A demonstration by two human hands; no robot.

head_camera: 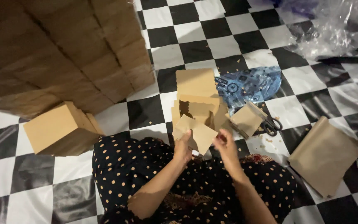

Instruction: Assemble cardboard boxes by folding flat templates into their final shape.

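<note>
Checkered floor (212, 45) with paper goods
Brown paper stacks (61, 128), flat paper bag (324, 155), scissors (272, 124), clear plastic sheeting (332, 29) lie on it.

Cut off by the top and left edges: the tall stack of brown cardboard boxes (59, 54), its full height unseen. Cropped at the upper right: the crumpled clear plastic sheet (332, 29). Partly hidden under the small folded brown paper bag (246, 120): the black-handled scissors (272, 124), blades out of sight. Lost past the bottom edge: both forearms. Too small to identify: tan specks scattered over the black-and-white checkered floor (195, 45).
</note>
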